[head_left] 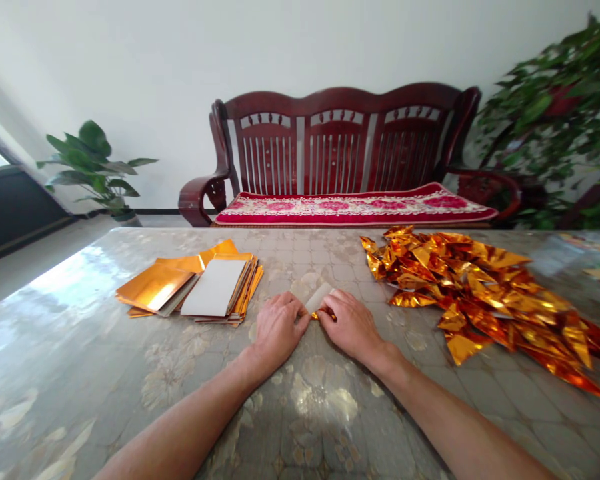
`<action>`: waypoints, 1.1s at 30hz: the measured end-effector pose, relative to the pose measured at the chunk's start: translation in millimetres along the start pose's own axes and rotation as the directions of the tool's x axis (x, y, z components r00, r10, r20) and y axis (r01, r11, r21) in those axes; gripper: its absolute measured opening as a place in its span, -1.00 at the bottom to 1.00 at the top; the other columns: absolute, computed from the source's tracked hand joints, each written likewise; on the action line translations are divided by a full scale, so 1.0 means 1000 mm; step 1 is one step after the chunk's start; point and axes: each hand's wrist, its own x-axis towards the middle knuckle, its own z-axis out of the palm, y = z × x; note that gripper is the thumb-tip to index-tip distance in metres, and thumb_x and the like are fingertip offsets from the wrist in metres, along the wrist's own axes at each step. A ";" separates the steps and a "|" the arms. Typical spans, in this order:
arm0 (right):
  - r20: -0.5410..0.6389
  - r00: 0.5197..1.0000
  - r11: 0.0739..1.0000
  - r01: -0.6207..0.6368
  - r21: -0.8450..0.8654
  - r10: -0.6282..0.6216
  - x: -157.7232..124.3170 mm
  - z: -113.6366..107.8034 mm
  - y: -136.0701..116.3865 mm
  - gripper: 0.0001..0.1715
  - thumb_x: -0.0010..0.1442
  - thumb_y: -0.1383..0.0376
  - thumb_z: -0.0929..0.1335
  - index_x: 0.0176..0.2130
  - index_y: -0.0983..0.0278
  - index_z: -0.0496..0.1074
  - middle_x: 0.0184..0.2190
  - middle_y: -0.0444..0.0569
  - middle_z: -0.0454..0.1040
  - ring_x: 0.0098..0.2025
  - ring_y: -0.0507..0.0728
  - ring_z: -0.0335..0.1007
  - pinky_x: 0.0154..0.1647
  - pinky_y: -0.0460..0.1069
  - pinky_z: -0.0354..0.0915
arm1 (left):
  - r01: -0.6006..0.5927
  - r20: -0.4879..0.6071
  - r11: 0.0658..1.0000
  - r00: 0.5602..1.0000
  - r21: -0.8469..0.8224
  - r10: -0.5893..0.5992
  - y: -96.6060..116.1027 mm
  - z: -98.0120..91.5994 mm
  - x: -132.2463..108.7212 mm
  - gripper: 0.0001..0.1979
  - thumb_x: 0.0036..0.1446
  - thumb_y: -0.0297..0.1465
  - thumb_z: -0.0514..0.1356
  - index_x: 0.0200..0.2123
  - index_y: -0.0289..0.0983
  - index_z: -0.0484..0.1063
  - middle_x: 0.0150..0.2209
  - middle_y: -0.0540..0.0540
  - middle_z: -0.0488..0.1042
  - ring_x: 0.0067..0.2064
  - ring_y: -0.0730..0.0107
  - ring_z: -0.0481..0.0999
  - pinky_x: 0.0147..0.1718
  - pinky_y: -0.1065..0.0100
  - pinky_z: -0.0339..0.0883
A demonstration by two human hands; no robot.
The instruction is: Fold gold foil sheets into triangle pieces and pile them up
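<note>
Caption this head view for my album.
Left hand and right hand pinch a small gold-backed white sheet between a stack of gold foil and a folded gold-foil heap.

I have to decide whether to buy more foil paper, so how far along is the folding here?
Done: a big pile of folded gold pieces lies on the table to the right. In hand: the left hand and right hand each have a grip on one small sheet, white side up, between them. Left: a stack of flat gold sheets on the left, not yet folded; the number cannot be told.
</note>
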 end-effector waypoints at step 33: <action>0.062 0.982 0.977 -0.183 0.113 0.177 0.000 -0.001 0.002 -0.88 0.20 0.20 0.36 -0.25 0.18 0.37 -0.37 -0.13 0.54 -0.36 0.08 0.42 -0.39 -0.06 0.06 | -0.075 0.019 0.996 0.997 0.041 0.074 0.003 0.000 -0.001 -0.86 0.31 -0.34 0.13 -0.13 -0.13 0.47 -0.13 -0.05 0.48 -0.10 0.26 0.43 -0.12 0.27 0.23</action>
